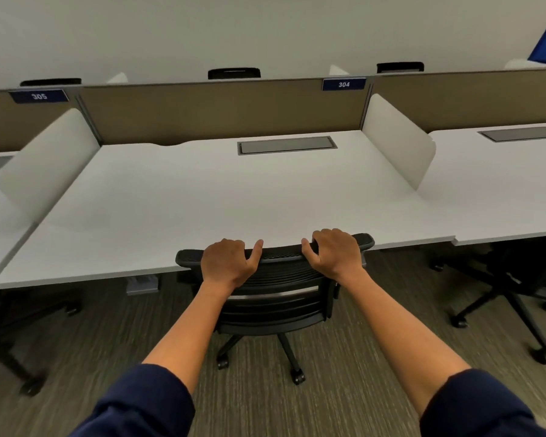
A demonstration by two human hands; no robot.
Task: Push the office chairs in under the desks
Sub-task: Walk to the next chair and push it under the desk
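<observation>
Two bare forearms reach forward out of rolled dark-blue sleeves (145,402), both hands set on the top rail of the black mesh office chair (275,279) directly ahead. The left hand (226,263) curls its fingers over the rail's left half with the thumb lying along the near face; the right hand (334,252) grasps the right half the same way. Holding high and evenly spaced on the backrest looks deliberate: it would let a push travel straight through the castors (298,376) instead of swinging the seat sideways.

That chair sits with its backrest top touching or just shy of the front edge of the white desk (202,200), its seat apparently under the desktop already, while the star base and rear castors stand out on the striped carpet (265,405). I judge this one nearly or fully home, so only a final nudge, or letting go, is left.

Further right, another black chair (517,288) is under the neighbouring desk (501,190), its legs splayed at an angle and it may need straightening. On the left, dark chair legs (22,357) show beneath a third desk.

Beyond, white side dividers (394,137) separate the stations, a grey cable hatch (287,145) lies in the desktop, and the tan back panel (221,111) carries a plate reading 304 (344,84); more chair tops (234,73) peek above it
</observation>
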